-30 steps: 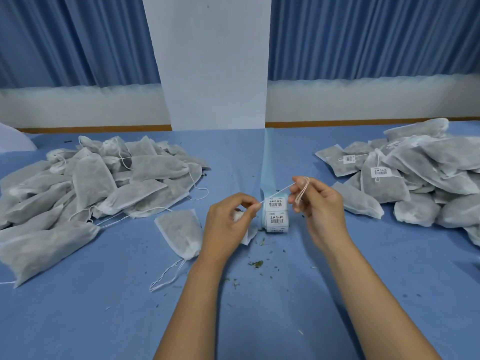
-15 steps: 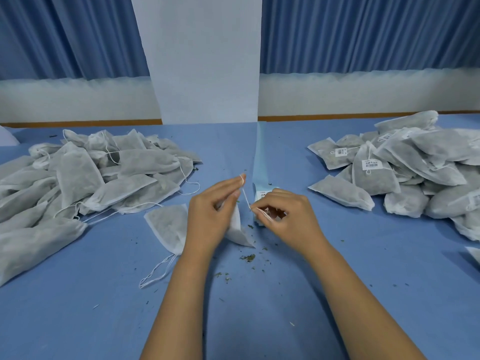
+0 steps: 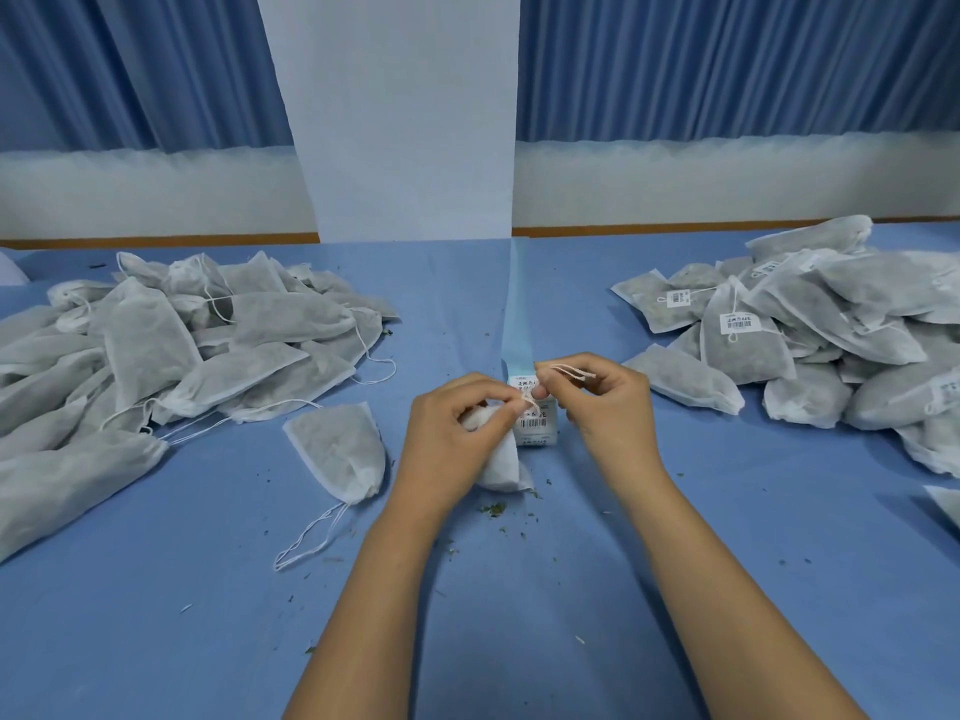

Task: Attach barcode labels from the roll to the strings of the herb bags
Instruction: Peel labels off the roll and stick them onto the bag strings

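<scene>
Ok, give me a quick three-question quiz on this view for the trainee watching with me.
1. True or false: some bags in the right pile show barcode labels.
2. What does the right hand pinch? A) string B) scissors C) a pen
3. Fill in: the left hand grips a ___.

Key: 1 true; 2 A; 3 bag
</scene>
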`<state>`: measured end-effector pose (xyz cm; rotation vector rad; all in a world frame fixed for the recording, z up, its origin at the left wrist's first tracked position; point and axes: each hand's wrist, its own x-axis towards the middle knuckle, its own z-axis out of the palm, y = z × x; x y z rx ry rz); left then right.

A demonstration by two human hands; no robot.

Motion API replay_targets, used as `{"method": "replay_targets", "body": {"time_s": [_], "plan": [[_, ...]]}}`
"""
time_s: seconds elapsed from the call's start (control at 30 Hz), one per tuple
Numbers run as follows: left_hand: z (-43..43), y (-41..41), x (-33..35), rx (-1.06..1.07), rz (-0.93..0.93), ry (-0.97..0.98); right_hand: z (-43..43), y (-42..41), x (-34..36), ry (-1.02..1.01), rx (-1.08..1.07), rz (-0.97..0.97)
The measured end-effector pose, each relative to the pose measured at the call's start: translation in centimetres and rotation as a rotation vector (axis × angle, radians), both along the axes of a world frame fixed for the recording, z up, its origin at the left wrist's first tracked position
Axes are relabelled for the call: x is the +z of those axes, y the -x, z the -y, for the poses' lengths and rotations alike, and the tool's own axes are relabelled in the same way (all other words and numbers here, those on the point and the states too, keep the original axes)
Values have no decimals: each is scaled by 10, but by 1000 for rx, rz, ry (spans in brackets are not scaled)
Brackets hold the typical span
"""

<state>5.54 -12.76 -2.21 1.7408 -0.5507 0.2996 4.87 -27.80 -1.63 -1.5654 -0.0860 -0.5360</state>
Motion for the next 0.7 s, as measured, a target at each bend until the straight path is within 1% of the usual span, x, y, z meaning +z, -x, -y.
{"method": "replay_targets", "body": {"time_s": [0.1, 0.2, 0.27, 0.33, 0.4, 0.43, 0.47, 0.53, 0.63, 0.7], "plan": [[1, 0, -2, 111, -24, 106, -1, 0, -2, -1, 43, -31], [-3, -3, -2, 180, -41, 226, -7, 3, -3, 112, 99, -45], [-4, -3, 0, 170, -48, 231, -10, 5, -5, 169, 144, -58], [-5, -2, 0, 143, -60, 200, -13, 5, -7, 176, 171, -76], [-5, -2, 1, 147, -78, 197, -15, 5, -8, 200, 162, -96], [-5, -2, 1, 163, -82, 204, -15, 5, -9, 257, 144, -90], [-4, -2, 1, 181, -83, 211, -15, 5, -8, 352, 103, -56], [-4, -2, 2, 215, -82, 218, -12, 6, -6, 520, -37, 110], [-2, -2, 1, 228, -92, 199, -11, 9, -3, 559, -191, 363], [0, -2, 0, 213, -103, 180, -17, 9, -5, 617, -219, 417]]}}
